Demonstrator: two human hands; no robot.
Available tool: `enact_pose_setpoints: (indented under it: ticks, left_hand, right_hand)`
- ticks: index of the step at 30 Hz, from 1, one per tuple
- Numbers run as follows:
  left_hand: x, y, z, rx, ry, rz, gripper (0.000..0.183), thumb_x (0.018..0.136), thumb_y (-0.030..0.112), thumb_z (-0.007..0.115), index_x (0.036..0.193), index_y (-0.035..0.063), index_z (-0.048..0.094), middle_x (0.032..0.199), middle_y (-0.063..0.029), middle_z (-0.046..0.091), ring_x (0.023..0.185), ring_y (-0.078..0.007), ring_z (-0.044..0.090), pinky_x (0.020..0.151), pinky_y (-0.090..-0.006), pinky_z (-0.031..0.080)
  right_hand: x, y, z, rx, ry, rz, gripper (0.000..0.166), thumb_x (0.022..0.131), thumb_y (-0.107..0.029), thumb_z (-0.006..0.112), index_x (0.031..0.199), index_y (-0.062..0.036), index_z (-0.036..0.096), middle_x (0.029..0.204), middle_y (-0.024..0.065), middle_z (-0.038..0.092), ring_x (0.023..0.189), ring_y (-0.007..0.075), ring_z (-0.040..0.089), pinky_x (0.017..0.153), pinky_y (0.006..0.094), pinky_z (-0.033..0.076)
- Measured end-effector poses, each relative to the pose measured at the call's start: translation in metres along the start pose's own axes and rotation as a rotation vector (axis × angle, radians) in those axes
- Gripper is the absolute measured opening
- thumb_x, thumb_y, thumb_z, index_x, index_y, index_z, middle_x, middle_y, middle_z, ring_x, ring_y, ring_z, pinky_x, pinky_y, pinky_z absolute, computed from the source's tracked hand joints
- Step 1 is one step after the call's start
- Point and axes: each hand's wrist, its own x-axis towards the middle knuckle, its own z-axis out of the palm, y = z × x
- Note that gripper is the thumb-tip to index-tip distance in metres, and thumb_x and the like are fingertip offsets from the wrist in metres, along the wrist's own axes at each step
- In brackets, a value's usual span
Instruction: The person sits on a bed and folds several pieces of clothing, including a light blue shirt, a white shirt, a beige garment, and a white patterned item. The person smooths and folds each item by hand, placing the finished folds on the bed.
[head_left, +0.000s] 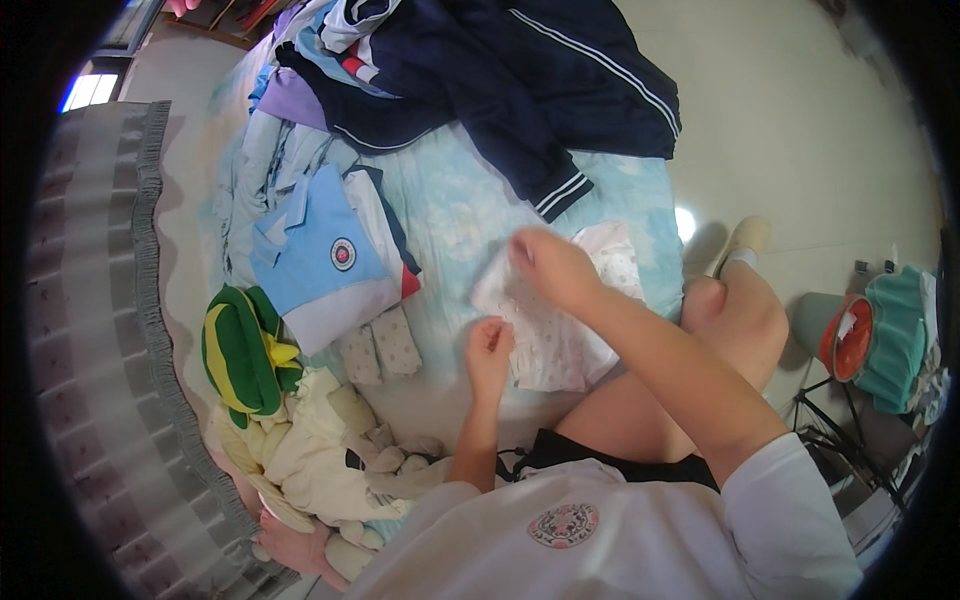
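Note:
A white, lightly spotted cloth garment (551, 349) lies spread on the bed in front of me. My left hand (489, 346) is at its left edge with fingers curled. Whether cloth is pinched between those fingertips is not clear. Over the garment's upper part is my right hand (553, 268), blurred, with its fingers bent inward; I cannot tell if it grips any fabric. To the left rests a folded light-blue and white polo shirt (330, 259) with a round badge. Just below that shirt is a small folded spotted cloth (381, 349).
Dark navy clothing (480, 71) with white stripes is heaped across the bed's far side (457, 217). A green and yellow plush item (244, 356) and cream plush toys (315, 457) sit at left, near a grey curtain (105, 300). A bin (821, 326) stands on the floor at right.

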Motion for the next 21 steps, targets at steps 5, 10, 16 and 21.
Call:
enact_pose_setpoints:
  ticks: [5,10,16,21]
  left_hand:
    - [0.036,0.031,0.008,0.35,0.263,0.286,0.046,0.079,0.017,0.075,0.115,0.0004,0.052,0.102,-0.0075,0.055,0.072,-0.0136,0.053,0.065,-0.0267,0.046]
    - [0.054,0.051,0.019,0.35,0.341,0.24,0.04,0.078,0.022,0.077,0.105,0.0004,0.057,0.094,-0.0063,0.058,0.069,-0.0136,0.053,0.063,-0.0256,0.045]
    - [0.049,0.022,0.025,0.412,0.139,0.097,0.026,0.081,0.023,0.074,0.074,0.0012,0.062,0.059,-0.0008,0.056,0.055,-0.0113,0.05,0.058,-0.0255,0.044]
    - [0.039,0.03,0.029,0.436,0.161,0.12,0.023,0.083,0.022,0.071,0.078,0.0021,0.06,0.063,-0.0025,0.057,0.058,-0.0123,0.053,0.058,-0.0266,0.044]
  right_hand:
    - [0.041,0.003,-0.041,0.329,0.613,-0.113,0.029,0.084,-0.01,0.06,0.111,0.0007,0.054,0.107,0.0187,0.056,0.096,0.0322,0.058,0.082,0.0369,0.048]
    - [-0.045,0.081,-0.062,0.013,0.354,0.089,0.035,0.082,-0.016,0.064,0.113,-0.0024,0.054,0.118,0.0163,0.051,0.097,0.0289,0.058,0.083,0.0351,0.048]
    - [-0.068,0.121,-0.053,0.369,0.229,0.48,0.031,0.079,-0.026,0.074,0.092,-0.0021,0.06,0.076,0.0042,0.061,0.067,0.0135,0.056,0.063,0.0276,0.047]
    - [-0.072,0.123,-0.057,0.465,0.153,0.519,0.027,0.076,-0.022,0.076,0.079,-0.0051,0.056,0.068,-0.0006,0.056,0.059,0.0092,0.049,0.054,0.025,0.042]
